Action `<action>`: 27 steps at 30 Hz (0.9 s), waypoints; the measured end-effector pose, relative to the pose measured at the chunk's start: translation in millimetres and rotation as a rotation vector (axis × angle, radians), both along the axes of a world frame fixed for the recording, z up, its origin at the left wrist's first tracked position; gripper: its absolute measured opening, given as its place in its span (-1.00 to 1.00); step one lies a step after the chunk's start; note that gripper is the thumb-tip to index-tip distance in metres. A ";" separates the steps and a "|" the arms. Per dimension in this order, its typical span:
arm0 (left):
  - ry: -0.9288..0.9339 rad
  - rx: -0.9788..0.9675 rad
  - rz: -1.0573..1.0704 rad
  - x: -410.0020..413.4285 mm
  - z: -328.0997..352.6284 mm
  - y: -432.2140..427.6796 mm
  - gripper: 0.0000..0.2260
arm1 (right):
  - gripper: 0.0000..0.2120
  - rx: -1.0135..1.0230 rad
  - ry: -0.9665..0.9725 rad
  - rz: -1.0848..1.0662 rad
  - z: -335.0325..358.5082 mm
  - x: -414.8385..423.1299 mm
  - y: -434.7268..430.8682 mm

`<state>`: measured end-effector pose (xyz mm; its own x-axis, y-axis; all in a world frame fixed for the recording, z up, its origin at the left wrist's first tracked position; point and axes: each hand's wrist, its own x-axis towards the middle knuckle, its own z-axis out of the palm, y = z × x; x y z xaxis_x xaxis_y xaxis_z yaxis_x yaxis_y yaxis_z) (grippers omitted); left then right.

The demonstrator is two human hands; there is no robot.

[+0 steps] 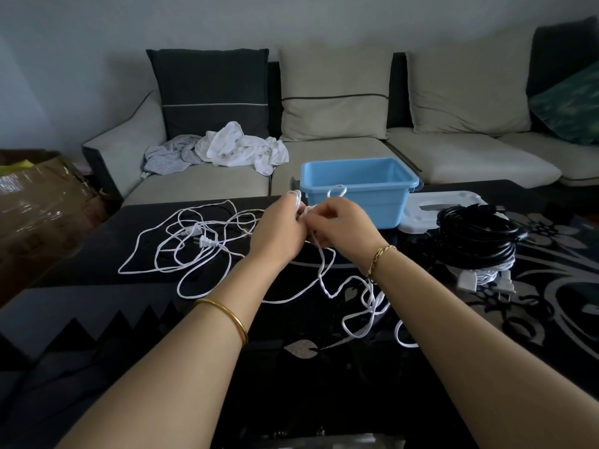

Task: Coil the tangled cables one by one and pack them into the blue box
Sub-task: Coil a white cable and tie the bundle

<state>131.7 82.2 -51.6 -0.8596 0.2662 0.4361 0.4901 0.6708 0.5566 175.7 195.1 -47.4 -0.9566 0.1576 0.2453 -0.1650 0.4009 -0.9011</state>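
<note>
Left hand [278, 233]: fingers curled round the white cable [319, 270], back of the hand to the camera. The fingertips are mostly hidden, so the exact grip is not readable.
Right hand [345, 228]: also clenched on the cable, touching the left hand. The pinch point lies between the two hands and is hard to make out.
A small loop of cable stands up above the right hand, in front of the box [353, 202] wall.

Cable, left side: a loose tangle on the table [97, 251] with two plugs [205, 243] in it, and a dark cord mixed in that is barely visible against the black top.
Cable, right side: drops from the hands, passes under the right wrist and loops near the table edge.

Box: just behind the hands, open. Its inside is only partly in view.
Black coil [476, 234]: right of the box, lying on a white bundle that it partly covers.
</note>
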 end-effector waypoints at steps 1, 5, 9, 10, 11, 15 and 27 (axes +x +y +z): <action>0.002 -0.011 -0.010 0.1 -0.8 0.5 -0.93 | -0.88 -0.008 -0.014 0.024 1.2 1.3 0.4; -0.029 -0.076 -0.081 -2.3 -6.2 0.5 -0.87 | -0.79 0.057 -0.124 0.038 4.9 1.3 4.7; -0.070 -0.125 -0.096 -0.8 -7.7 -0.7 -0.88 | -0.77 -0.022 -0.159 -0.047 4.1 -6.2 12.9; -0.069 -0.121 -0.086 0.0 -7.0 -1.9 -0.87 | -0.79 -0.026 -0.153 -0.032 5.7 -4.7 14.2; -0.067 -0.117 -0.070 -0.2 -6.9 -3.5 -0.86 | -0.77 -0.001 -0.143 -0.006 6.9 -2.8 15.3; -0.044 -0.137 -0.047 0.0 -7.4 -5.2 -0.85 | -0.53 0.212 -0.117 0.049 5.4 2.4 13.2; -0.020 -0.277 -0.007 0.5 -6.3 1.3 -0.85 | -0.72 -0.686 -0.244 -0.074 8.0 -5.9 19.7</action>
<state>132.1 83.4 -57.9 -0.8652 0.3788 0.3285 0.4858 0.7957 0.3618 169.9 214.8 -39.5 -0.9521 0.2657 -0.1511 0.0785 -0.2651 -0.9610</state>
